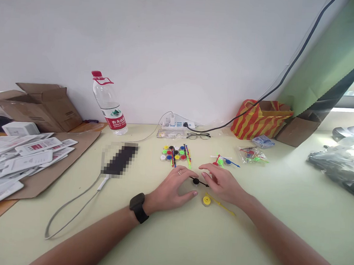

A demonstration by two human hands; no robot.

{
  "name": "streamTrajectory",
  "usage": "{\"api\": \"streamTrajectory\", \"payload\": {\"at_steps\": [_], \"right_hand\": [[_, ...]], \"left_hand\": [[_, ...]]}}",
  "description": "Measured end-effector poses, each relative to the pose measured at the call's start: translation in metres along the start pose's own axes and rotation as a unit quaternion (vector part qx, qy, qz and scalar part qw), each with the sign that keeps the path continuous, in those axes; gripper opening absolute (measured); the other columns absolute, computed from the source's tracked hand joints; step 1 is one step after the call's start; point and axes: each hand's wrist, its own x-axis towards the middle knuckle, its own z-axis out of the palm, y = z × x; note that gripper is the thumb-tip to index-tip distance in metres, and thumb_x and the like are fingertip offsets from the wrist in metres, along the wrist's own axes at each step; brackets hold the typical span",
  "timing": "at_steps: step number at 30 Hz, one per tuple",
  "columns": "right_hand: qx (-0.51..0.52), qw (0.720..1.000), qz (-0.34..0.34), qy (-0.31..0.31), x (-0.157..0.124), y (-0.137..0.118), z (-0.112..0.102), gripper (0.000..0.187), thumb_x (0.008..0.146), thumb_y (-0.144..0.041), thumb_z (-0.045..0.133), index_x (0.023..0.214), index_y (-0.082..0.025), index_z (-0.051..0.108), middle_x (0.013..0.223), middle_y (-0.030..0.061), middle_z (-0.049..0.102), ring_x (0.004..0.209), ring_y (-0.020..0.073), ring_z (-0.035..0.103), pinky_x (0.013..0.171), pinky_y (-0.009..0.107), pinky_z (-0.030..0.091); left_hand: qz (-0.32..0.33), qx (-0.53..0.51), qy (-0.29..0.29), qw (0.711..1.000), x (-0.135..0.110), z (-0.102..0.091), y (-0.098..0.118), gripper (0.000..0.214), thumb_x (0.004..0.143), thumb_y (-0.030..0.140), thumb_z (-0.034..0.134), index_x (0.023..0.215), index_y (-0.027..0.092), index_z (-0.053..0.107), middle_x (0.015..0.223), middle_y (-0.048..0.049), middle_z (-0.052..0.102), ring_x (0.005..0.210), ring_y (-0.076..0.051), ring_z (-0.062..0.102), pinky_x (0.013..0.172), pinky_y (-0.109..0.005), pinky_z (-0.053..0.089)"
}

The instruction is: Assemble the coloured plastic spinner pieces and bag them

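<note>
On the table between my hands sits a small black disc [195, 181] with a black arrow across it. My left hand [173, 190] is at its left, thumb and fingers apart and curved around that side. Over the right end of the arrow is my right hand [223, 184], its fingers loosely bent and apart; whether it touches the arrow is hard to make out. Just nearer to me lie a yellow disc [206, 200] and a yellow arrow [226, 209]. Beyond my right hand are a blue disc with an arrow [228, 162] and red and green ones, partly hidden.
Behind my left hand stand several coloured discs [169, 153] with loose arrows [188, 155]. Around them are a power strip [179, 124], glasses [198, 136], a plastic bag of parts [251, 154], a water bottle [112, 107], a cable [78, 198] and a striped bag [247, 121].
</note>
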Motion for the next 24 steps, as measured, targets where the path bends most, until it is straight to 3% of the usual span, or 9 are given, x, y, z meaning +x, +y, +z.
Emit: {"api": "streamTrajectory", "payload": {"at_steps": [3,6,9,11,17,19,22,24], "right_hand": [[0.015,1.0,0.016,0.02,0.001,0.0,0.001,0.032,0.103,-0.04,0.045,0.119,-0.023,0.067,0.091,0.0048,0.075,0.062,0.0178,0.061,0.065,0.033,0.048],[0.125,0.99,0.057,-0.007,0.002,-0.002,-0.003,0.034,0.102,-0.048,0.049,0.11,-0.022,0.07,0.068,0.0016,0.069,0.051,0.0159,0.053,0.055,0.03,0.044],[0.307,0.942,0.105,-0.078,0.002,-0.006,-0.01,0.042,0.101,-0.053,0.048,0.107,-0.019,0.071,0.053,-0.0017,0.06,0.04,0.0126,0.04,0.043,0.026,0.034],[0.363,0.921,0.116,-0.081,0.004,-0.007,-0.013,0.044,0.1,-0.055,0.049,0.106,-0.018,0.071,0.056,-0.001,0.063,0.039,0.0105,0.035,0.041,0.025,0.03],[0.248,0.965,0.088,-0.014,0.006,-0.006,-0.007,0.035,0.1,-0.051,0.055,0.098,-0.019,0.07,0.061,0.0002,0.066,0.053,0.0147,0.057,0.051,0.026,0.043],[0.235,0.968,0.061,-0.057,0.003,-0.008,-0.004,0.03,0.1,-0.048,0.055,0.104,-0.021,0.069,0.066,0.0013,0.071,0.06,0.0168,0.063,0.055,0.026,0.046],[0.276,0.951,0.019,-0.14,-0.001,-0.015,-0.003,0.029,0.102,-0.044,0.054,0.119,-0.024,0.067,0.091,0.0057,0.079,0.079,0.02,0.072,0.064,0.028,0.052],[0.287,0.949,0.011,-0.128,-0.002,-0.017,-0.003,0.03,0.102,-0.043,0.053,0.12,-0.024,0.067,0.102,0.0083,0.079,0.087,0.0216,0.073,0.067,0.03,0.053]], "left_hand": [[-0.005,0.009,0.017,1.0,-0.001,0.002,-0.003,0.039,0.094,0.033,0.069,0.132,0.029,0.061,0.123,-0.0079,0.068,0.123,-0.029,0.056,0.109,-0.049,0.048],[-0.009,0.021,0.048,0.999,-0.001,0.003,-0.005,0.039,0.095,0.034,0.068,0.132,0.029,0.061,0.125,-0.0081,0.066,0.124,-0.028,0.055,0.109,-0.048,0.048],[-0.014,0.032,0.086,0.996,0.0,0.003,-0.006,0.037,0.096,0.036,0.067,0.132,0.028,0.06,0.13,-0.0086,0.065,0.127,-0.029,0.054,0.111,-0.049,0.046],[-0.017,0.034,0.098,0.994,0.0,0.003,-0.006,0.037,0.096,0.037,0.067,0.132,0.028,0.059,0.132,-0.0093,0.064,0.129,-0.03,0.053,0.111,-0.05,0.046],[-0.014,0.029,0.09,0.995,0.0,0.004,-0.007,0.036,0.096,0.035,0.067,0.131,0.028,0.061,0.127,-0.0086,0.066,0.125,-0.029,0.056,0.11,-0.048,0.046],[-0.013,0.026,0.104,0.994,0.0,0.004,-0.007,0.032,0.097,0.034,0.066,0.128,0.028,0.061,0.125,-0.0075,0.066,0.123,-0.028,0.056,0.109,-0.046,0.046],[-0.013,0.024,0.134,0.991,-0.001,0.004,-0.008,0.026,0.1,0.032,0.062,0.125,0.027,0.061,0.124,-0.007,0.066,0.122,-0.026,0.056,0.107,-0.044,0.046],[-0.015,0.025,0.146,0.989,-0.001,0.003,-0.008,0.026,0.101,0.031,0.06,0.127,0.027,0.061,0.124,-0.0071,0.066,0.122,-0.026,0.055,0.107,-0.044,0.045]]}}
